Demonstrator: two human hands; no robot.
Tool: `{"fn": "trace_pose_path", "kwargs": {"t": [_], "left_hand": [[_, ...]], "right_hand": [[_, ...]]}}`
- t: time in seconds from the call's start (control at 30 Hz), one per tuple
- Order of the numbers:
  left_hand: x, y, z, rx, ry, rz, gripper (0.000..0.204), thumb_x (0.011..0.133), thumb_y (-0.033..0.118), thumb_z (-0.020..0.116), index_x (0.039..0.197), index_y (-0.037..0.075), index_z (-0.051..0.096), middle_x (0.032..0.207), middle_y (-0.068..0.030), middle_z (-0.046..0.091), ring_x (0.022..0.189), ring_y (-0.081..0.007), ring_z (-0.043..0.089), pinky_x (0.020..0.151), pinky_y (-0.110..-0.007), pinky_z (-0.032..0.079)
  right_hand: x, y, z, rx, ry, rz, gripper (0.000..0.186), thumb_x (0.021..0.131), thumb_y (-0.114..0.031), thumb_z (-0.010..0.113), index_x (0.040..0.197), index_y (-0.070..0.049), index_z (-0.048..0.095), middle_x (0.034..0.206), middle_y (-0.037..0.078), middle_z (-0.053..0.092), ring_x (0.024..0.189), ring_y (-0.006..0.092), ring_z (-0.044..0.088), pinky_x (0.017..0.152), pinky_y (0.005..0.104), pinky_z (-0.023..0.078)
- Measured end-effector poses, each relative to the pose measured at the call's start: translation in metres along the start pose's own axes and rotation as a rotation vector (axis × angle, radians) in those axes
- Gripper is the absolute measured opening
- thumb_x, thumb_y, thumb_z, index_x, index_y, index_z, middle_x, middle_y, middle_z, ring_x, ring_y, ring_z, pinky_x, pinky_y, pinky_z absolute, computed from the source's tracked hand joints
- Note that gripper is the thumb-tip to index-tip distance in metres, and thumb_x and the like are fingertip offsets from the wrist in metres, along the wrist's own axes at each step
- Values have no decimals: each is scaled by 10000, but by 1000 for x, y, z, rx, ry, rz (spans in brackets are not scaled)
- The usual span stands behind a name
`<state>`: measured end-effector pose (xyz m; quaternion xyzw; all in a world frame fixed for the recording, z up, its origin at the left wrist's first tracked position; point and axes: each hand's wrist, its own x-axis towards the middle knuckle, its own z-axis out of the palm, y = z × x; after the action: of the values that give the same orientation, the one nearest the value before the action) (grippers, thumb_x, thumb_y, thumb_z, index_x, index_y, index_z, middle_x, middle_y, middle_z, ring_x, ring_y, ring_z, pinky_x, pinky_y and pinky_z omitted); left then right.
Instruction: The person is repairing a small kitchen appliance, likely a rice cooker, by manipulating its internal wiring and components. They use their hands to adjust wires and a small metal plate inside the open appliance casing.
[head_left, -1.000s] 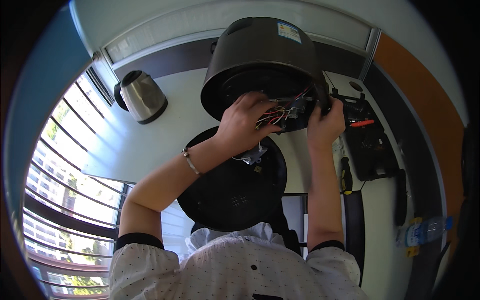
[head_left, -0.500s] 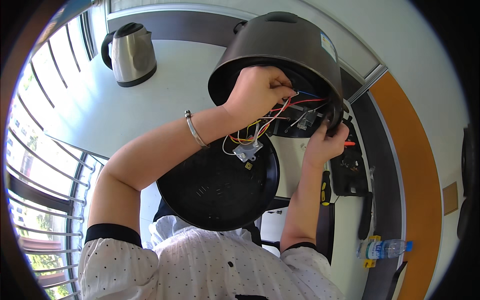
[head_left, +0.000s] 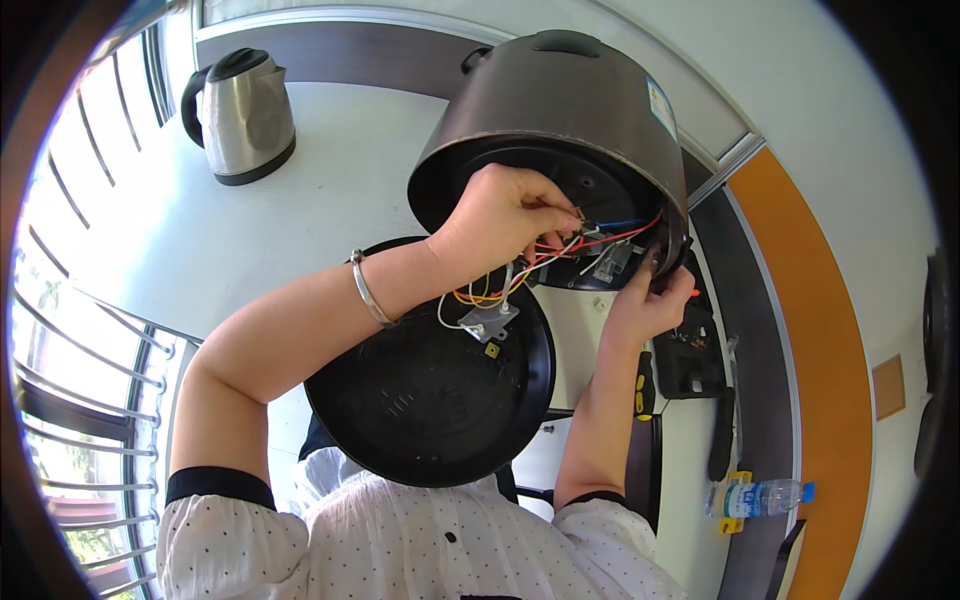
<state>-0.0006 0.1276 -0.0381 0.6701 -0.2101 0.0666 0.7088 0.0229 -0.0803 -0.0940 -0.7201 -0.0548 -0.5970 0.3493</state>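
Observation:
A dark brown round appliance housing (head_left: 560, 95) lies tipped on its side, its open end toward me. My left hand (head_left: 510, 215) reaches to that opening with thumb and fingers pinched on the ends of thin wires. Red wires (head_left: 600, 240) and a blue wire (head_left: 622, 224) run from there to the right side of the housing. My right hand (head_left: 648, 305) grips the housing's lower right rim. Near it sits a greyish block (head_left: 612, 263). White and yellow wires lead down to a metal bracket (head_left: 488, 322) over a round black pan-like part (head_left: 430, 410) close to my body.
A steel kettle (head_left: 245, 120) stands at the back left of the white table (head_left: 340, 150). To the right lie a black tool case (head_left: 692, 350), a yellow-black handled tool (head_left: 643, 388) and a plastic bottle (head_left: 765, 498). Barred windows (head_left: 85, 400) line the left side.
My left hand, still pinching the wires, has come slightly down, showing more of the housing's inside. The black pan-like part sits a little lower in view. My right hand keeps its hold.

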Motion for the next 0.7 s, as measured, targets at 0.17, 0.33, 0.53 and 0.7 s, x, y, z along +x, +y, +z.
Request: {"fn": "trace_pose_path", "kwargs": {"t": [0.17, 0.33, 0.53, 0.7], "left_hand": [[1, 5, 0, 63, 98, 1, 126, 833, 53, 656, 896, -54, 671, 771, -90, 679, 612, -100, 640, 462, -192, 479], [2, 8, 2, 152, 180, -21, 125, 833, 71, 660, 892, -37, 679, 730, -67, 672, 591, -86, 628, 465, -194, 455], [11, -4, 4, 479, 336, 417, 134, 785, 113, 708, 810, -16, 682, 616, -78, 635, 471, -109, 553, 448, -218, 430], [15, -8, 0, 775, 417, 573, 227, 731, 232, 767, 718, 29, 665, 542, -79, 592, 427, -184, 544, 423, -264, 414]], "right_hand": [[0, -3, 0, 44, 28, 2, 143, 833, -55, 662, 886, 21, 553, 728, 46, 595, 599, 85, 527, 557, 216, 430], [0, -3, 1, 42, 34, -8, 144, 842, -53, 665, 880, 28, 553, 733, 48, 600, 609, 77, 521, 561, 208, 423], [1, -4, 1, 52, 40, -8, 158, 837, -49, 670, 881, 43, 550, 740, 53, 603, 618, 80, 528, 568, 207, 431], [-1, -2, 4, 48, 47, 16, 165, 835, -56, 676, 876, 48, 553, 724, 48, 601, 613, 83, 526, 565, 209, 432]]}}
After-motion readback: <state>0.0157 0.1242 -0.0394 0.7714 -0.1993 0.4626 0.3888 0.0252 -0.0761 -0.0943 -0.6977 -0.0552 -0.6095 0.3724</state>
